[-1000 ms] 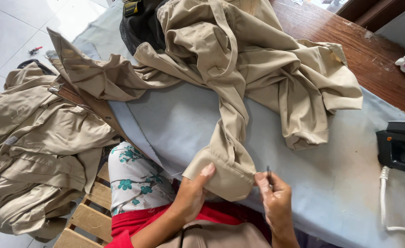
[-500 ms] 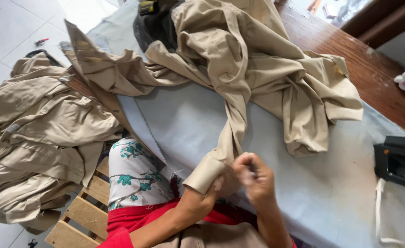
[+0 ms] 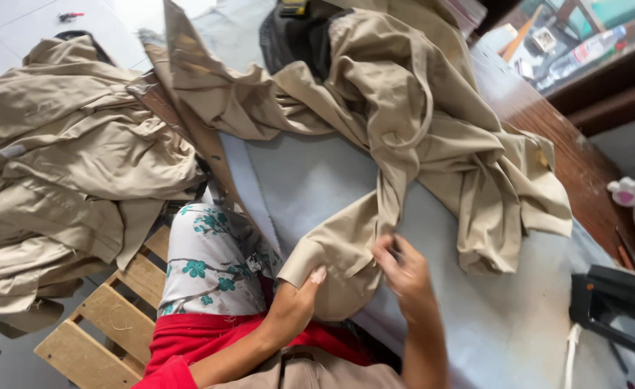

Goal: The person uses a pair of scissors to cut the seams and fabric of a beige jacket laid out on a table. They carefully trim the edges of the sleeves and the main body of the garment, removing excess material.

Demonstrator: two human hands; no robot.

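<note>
Khaki shirt cuff (image 3: 332,266) between both hands

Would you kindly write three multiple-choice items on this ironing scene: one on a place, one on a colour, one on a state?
1. Where does the black iron sit?
A. at the right edge of the padded table
B. on the wooden pallet
C. on the floor tiles

2. What colour is the garment on the table?
A. navy
B. khaki
C. white

3. What are the two hands doing?
A. resting empty
B. holding the iron
C. gripping the garment's cuff

Answers: 1 A, it lies on the grey cover at right. 2 B, the cloth is tan. 3 C, the left hand and right hand both pinch the cuff.
</note>
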